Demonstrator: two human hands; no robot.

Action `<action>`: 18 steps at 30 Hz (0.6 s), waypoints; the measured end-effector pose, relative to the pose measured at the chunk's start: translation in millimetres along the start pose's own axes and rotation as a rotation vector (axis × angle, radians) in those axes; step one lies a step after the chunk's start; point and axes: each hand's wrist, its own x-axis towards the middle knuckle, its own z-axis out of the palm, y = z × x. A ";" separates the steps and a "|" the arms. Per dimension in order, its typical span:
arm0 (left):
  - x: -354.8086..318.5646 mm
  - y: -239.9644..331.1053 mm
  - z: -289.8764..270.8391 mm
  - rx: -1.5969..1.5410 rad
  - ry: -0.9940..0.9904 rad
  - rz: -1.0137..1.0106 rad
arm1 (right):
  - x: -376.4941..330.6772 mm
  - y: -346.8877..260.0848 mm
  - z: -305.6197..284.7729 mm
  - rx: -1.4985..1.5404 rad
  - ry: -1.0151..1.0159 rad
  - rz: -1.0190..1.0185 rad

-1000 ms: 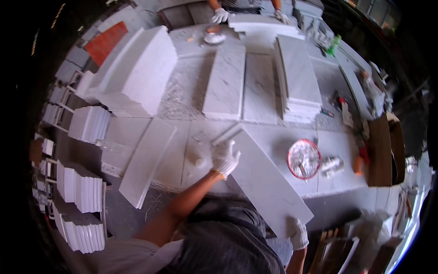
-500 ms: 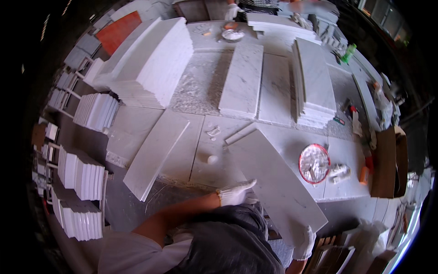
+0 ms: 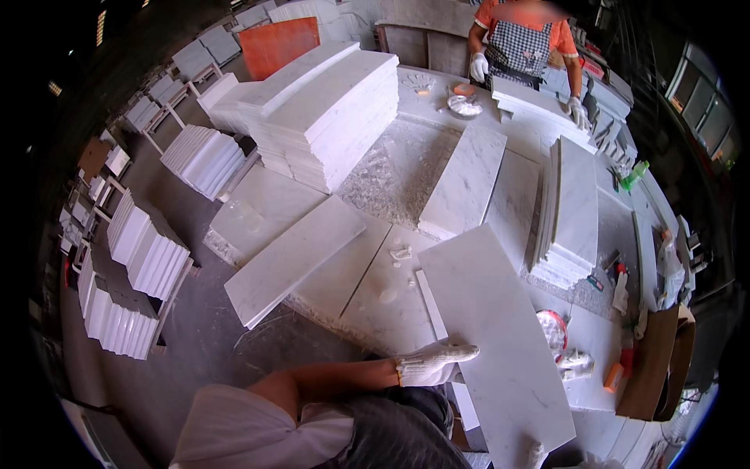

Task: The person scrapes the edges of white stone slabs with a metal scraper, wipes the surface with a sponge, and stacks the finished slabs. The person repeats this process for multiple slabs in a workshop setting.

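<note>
A long white marble slab [image 3: 500, 320] with faint grey veins slants across the front of the worktable. My left hand [image 3: 437, 363], in a white knitted glove, grips its left long edge with the thumb on top. At the slab's near end my right hand [image 3: 536, 455], also gloved, shows only partly over the edge, holding it. A narrow white strip [image 3: 432, 309] lies along the slab's left side, partly hidden by it. To the left, another stone slab [image 3: 293, 258] rests on the table and overhangs its front edge.
Tall stacks of slabs [image 3: 332, 117] stand at the back left and right [image 3: 574, 211]. A red-rimmed bowl of white paste [image 3: 551, 330] sits partly behind my slab, near a cardboard box [image 3: 656, 363]. Across the table a co-worker in a checked apron [image 3: 519, 51] touches a slab stack [image 3: 539, 109].
The slab in my hands appears lifted and shifted right, now covering part of the bowl. The view has tilted up, bringing more of the co-worker into sight.
</note>
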 end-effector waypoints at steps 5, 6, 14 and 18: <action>2.5 16.6 -29.5 0.174 -0.144 0.078 | 27.1 -24.1 18.1 0.073 -0.087 -0.048; 4.7 15.9 -36.4 0.138 -0.171 0.092 | 32.1 -29.6 22.4 0.095 -0.107 -0.060; -35.9 5.1 -85.4 1.114 0.044 0.810 | 73.2 -76.9 58.4 0.530 -0.397 -0.215; -47.5 22.6 -56.9 1.177 0.376 0.667 | 86.0 -95.4 92.2 0.949 -0.858 -0.163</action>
